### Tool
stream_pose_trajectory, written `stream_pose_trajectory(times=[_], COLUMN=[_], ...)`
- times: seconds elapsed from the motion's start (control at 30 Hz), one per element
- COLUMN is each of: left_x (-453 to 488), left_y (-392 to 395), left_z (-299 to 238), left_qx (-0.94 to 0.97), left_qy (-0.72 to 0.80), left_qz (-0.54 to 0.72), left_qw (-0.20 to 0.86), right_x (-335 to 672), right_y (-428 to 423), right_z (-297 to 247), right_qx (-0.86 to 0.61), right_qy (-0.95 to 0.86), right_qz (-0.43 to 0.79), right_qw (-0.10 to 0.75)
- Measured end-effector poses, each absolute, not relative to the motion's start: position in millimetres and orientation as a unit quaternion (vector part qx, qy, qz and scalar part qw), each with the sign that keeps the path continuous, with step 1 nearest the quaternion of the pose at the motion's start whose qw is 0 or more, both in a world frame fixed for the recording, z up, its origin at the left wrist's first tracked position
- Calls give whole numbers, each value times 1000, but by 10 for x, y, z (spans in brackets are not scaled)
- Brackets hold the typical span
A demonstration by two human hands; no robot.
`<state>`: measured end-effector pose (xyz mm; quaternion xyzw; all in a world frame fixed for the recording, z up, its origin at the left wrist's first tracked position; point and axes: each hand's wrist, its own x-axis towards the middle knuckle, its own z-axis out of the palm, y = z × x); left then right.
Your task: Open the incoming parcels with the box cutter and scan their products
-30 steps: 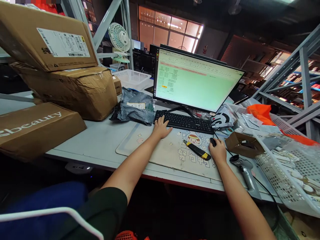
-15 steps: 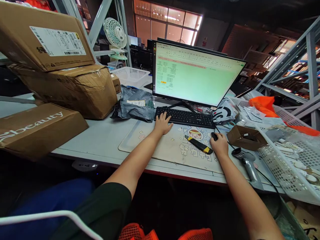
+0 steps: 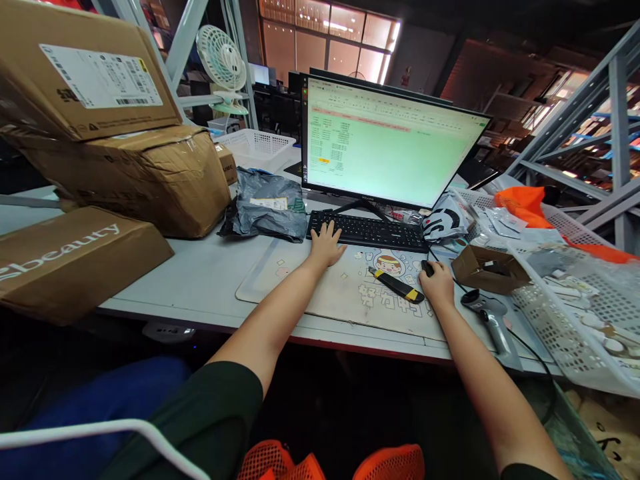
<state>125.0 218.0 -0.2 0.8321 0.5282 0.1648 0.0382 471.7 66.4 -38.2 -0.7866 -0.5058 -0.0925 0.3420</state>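
"What is biggest on our wide, pale grey tabletop (image 3: pixel 200 270)?"

"The wide, flat screen with a thin black rim (image 3: pixel 390 143), lit up green. Just in front of its foot lies the long, flat, black keyboard (image 3: pixel 383 233)."

"How do we touch the keyboard?"

"Our left hand (image 3: pixel 326 248) rests at its left end, fingers spread and thumb sticking out."

"Would it be heavy?"

"We guess it is light and stiff, with keys that dip when pushed. To lift it, we would hold both short ends."

"And the slim, black-and-yellow cutter (image 3: pixel 396 285)?"

"It lies between our hands, nearer the right. It looks light and hard. We can't tell if its blade is out, so we would pick it up by the middle."

"What is smallest?"

"The little black mouse (image 3: pixel 427 268), partly hidden under our right hand (image 3: pixel 439 287). Those fingers curl over it; how hard they press, we can't tell. It should be light, smooth and easy to slide, held by its sides."
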Motion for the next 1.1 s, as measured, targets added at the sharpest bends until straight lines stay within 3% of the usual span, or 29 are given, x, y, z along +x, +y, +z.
stream_pose_trajectory(times=[1.1], left_x=[1240], left_y=[2222], left_z=[-76], left_qx=[827], left_qy=[523], left_qz=[206], left_qw=[28], right_x=[4710], right_y=[659], right_z=[-334], right_qx=[-797], right_qy=[-502], right_qz=[-111], right_qw=[317])
